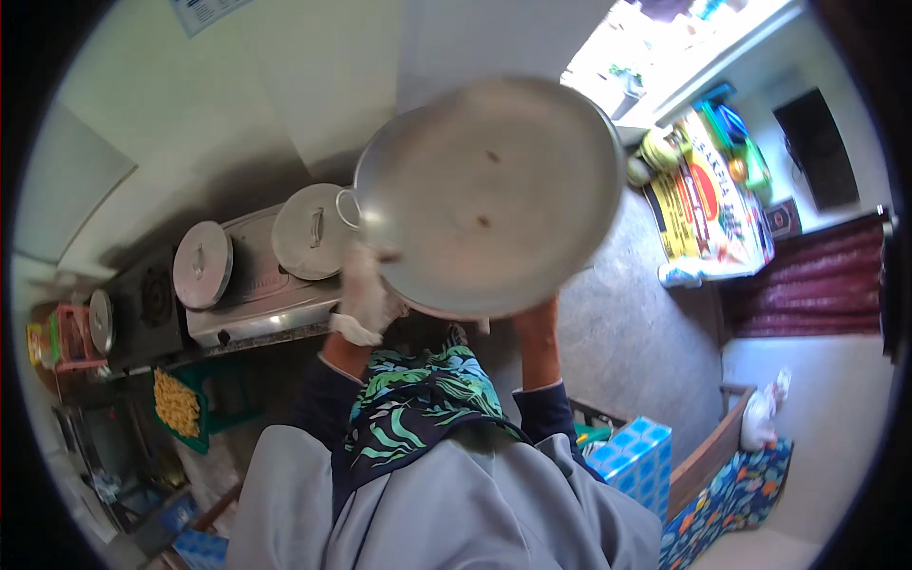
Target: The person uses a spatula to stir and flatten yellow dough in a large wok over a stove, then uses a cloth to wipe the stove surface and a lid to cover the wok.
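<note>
Before me, raised off the floor, is a large round metal pan (357, 180) with a ring handle at its left edge. A broad pale metal disc (532, 190), which looks like an upturned lid with two dark spots near its middle, covers most of it. My left hand (361, 293), in a whitish glove, is closed at the left rim below the ring. My right hand reaches under the right side; only the wrist (538, 337) shows, its fingers hidden. The disc is slightly blurred.
At left, a stove (256, 271) bears a lidded pot (306, 249) and another round lid (201, 271). A green tray (201, 427) of yellowish pieces stands below. A cluttered table (703, 214) is at right. Nearer are a blue patterned box (635, 454) and a wooden-framed seat (708, 465).
</note>
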Tool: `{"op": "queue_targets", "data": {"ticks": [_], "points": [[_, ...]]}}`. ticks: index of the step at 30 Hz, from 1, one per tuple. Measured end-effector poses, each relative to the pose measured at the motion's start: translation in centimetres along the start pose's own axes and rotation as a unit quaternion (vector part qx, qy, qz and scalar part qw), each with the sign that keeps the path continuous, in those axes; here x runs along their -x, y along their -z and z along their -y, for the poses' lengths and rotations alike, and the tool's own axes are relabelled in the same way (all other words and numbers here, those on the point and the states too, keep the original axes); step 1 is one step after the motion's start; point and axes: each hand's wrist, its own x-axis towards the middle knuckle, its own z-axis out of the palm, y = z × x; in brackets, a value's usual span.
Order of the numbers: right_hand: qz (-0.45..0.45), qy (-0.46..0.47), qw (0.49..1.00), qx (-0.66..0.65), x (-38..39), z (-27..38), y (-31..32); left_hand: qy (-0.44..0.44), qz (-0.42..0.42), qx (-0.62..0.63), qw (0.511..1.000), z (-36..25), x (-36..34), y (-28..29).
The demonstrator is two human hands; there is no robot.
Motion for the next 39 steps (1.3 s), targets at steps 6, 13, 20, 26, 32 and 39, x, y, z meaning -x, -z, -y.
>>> {"op": "queue_targets", "data": {"ticks": [6, 13, 20, 26, 32, 39], "points": [[0.013, -0.029, 0.999, -0.024, -2.9, 1.4, 8.6, 0.172, 0.121, 0.169, 0.963, 7.7, 2.2, -8.4], [0.189, 0.027, 0.954, 0.233, -15.5, 9.4, 1.5, 0.317, 0.105, 0.281, 0.9, 2.5, -0.5, -14.5], [0.119, 0.13, 0.793, 0.583, -26.6, 3.1, -4.5, 0.127, -0.072, 0.205, 0.968, 0.6, 4.4, -2.5], [0.193, 0.184, 0.615, 0.742, -27.7, -6.0, -3.7, 0.036, -0.344, 0.351, 0.87, 1.5, 15.8, 5.7], [0.245, 0.179, 0.605, 0.736, -26.2, -9.2, -3.4, -0.012, -0.451, 0.392, 0.802, 3.8, 23.8, 5.6], [0.26, 0.18, 0.615, 0.722, -26.5, -10.8, -3.0, -0.016, -0.39, 0.463, 0.796, 6.1, 24.1, 7.8]]}}
